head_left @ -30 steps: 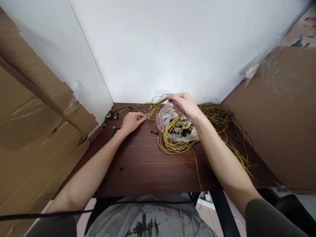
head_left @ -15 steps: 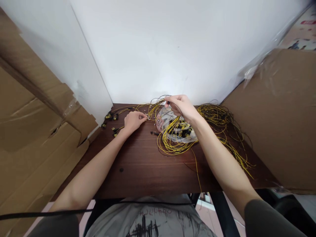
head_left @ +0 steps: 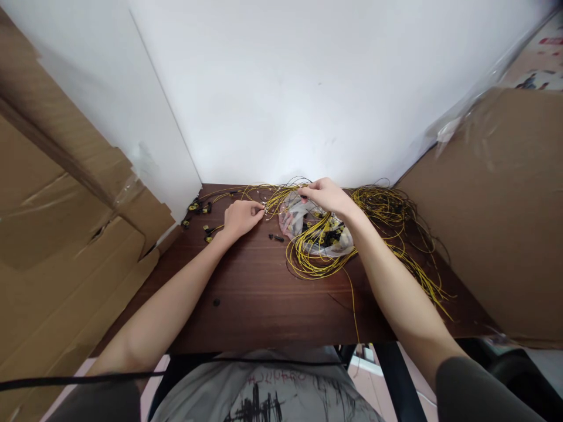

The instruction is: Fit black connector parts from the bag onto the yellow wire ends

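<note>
Left hand (head_left: pixel 241 218) pinches tiny white wire tips (head_left: pixel 265 206) (likely steadying them); right hand (head_left: pixel 326 194) holds thin yellow wires (head_left: pixel 281 196) between fingers.

We can read no word, number or brand anywhere. Nearest us, a grey shirt (head_left: pixel 303 358) bears a row of red, letter-like marks (head_left: pixel 281 377) and rough black strokes (head_left: pixel 259 405), none legible to us. At far right, a printed surface (head_left: pixel 537 57) carries a small red patch (head_left: pixel 551 41) with pale marks too tiny to decipher. We cannot tell whether the black-and-yellow parts (head_left: pixel 331 236) bear lettering.
</note>
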Tool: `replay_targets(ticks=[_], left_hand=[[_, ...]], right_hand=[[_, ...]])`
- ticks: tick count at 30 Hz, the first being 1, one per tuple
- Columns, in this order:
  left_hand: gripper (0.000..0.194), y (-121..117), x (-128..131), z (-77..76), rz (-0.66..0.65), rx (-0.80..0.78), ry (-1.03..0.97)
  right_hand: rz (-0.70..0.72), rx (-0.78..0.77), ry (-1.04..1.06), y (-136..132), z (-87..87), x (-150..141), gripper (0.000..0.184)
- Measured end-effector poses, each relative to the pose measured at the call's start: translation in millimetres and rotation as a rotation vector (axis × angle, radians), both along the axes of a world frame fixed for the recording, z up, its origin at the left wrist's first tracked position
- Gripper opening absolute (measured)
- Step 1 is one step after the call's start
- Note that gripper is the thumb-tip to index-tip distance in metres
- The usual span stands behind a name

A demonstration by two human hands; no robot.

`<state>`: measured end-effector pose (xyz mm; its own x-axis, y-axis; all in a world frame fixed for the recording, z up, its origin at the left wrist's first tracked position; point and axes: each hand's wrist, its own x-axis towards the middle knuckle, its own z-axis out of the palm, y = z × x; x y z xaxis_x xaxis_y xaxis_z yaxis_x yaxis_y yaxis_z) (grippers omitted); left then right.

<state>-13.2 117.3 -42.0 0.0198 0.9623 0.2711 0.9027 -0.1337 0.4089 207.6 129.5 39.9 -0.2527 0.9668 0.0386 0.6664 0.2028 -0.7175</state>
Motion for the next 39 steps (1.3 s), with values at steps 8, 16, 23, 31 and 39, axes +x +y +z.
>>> replay_targets(ticks=[8,16,23,31,39], left_hand=[[0.02,2.8,0.2,-1.4,0.012,0.014,-0.075],[0.007,3.6,-3.0,-5.9,-0.075,0.132,-0.094],[0.009,6.7,-6.3,-10.1,-0.099,0.124,-0.11],[0.027,5.5,-5.9,-10.7,-0.069,0.087,-0.112],[0.03,6.0,-6.2,-9.9,-0.086,0.123,-0.174]], right_hand=[[0.027,0.0,-0.016,1.0,0.1,-0.1,0.03],[0.04,0.001,-0.018,0.2,0.6,0.3,0.031],[0.059,-0.003,0.004,-0.4,1.0,0.7,0.03],[0.08,0.015,0.049,-0.2,0.5,1.2,0.03],[0.173,0.133,0.252,-7.1,7.6,-2.8,0.034]])
